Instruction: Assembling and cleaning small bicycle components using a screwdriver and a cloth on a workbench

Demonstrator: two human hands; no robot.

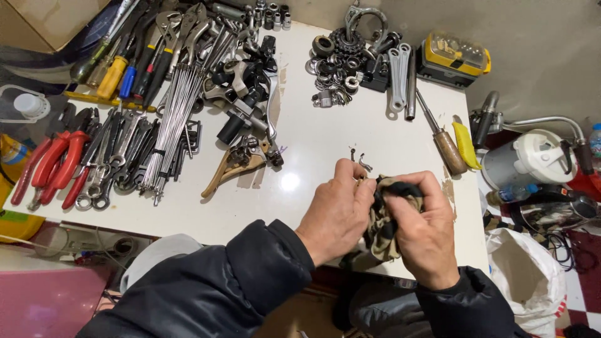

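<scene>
At the far left edge of the white tabletop [325,144] lie red-handled pliers [53,164], and beside them a row of wrenches [116,156]. Above those sits a cluster of screwdrivers [122,69] with yellow, blue and dark handles. A bundle of thin steel spokes [178,106] runs diagonally across, and just right of it is a heap of black and silver brake levers [247,94]. Below that heap rests a brown lever-shaped part [228,172].

Toward the near edge, the left hand [335,213] is closed, fingers curled, pinching something small that I cannot make out against a dirty rag [385,219]. Two small bent metal bits [360,159] lie on the tabletop just beyond the knuckles. The right hand [422,231] grips the rag from the other side, thumb pressed over the cloth, so the rag is bunched between both hands, just above the tabletop's near edge.

Farther back lies a pile of cogs and washers [338,62], then two flat spanners [397,75]. A wooden-handled tool [441,138] lies near the right edge, a yellow case [454,59] behind it.
</scene>
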